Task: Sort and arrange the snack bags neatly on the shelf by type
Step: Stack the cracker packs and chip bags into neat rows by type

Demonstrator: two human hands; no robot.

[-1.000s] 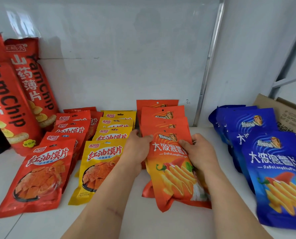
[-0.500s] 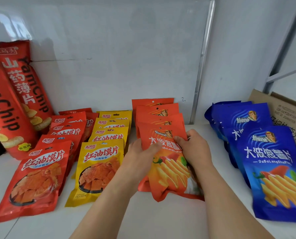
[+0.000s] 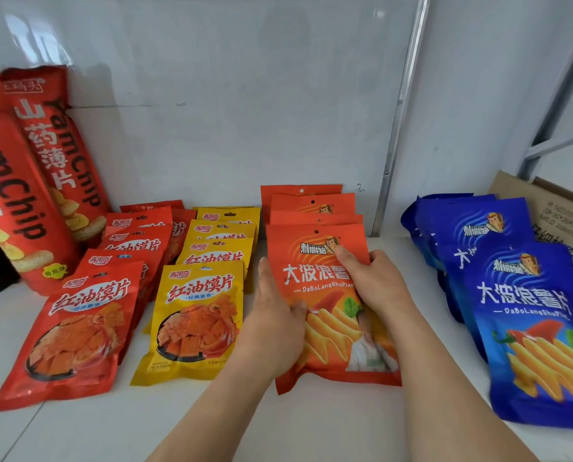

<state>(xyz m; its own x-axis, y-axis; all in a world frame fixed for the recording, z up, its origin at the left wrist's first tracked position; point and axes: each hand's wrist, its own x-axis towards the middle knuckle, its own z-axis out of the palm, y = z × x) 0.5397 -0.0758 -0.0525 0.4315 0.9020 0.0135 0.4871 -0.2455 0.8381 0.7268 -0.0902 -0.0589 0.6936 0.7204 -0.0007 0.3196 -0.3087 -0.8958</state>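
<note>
While both hands square it up, the front orange bag [image 3: 325, 305] lies mid-shelf, heading its own row. Left hand [image 3: 275, 321] presses its edge with straight fingers; right hand [image 3: 375, 281] pinches its upper right edge, likely aligning it.

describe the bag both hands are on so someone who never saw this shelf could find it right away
On the white shelf, find the metal post against the back wall; a row of orange bags runs forward just left of it. The front orange bag is the one, between the yellow row and the blue row. Only it has the left hand and right hand on it.
</note>
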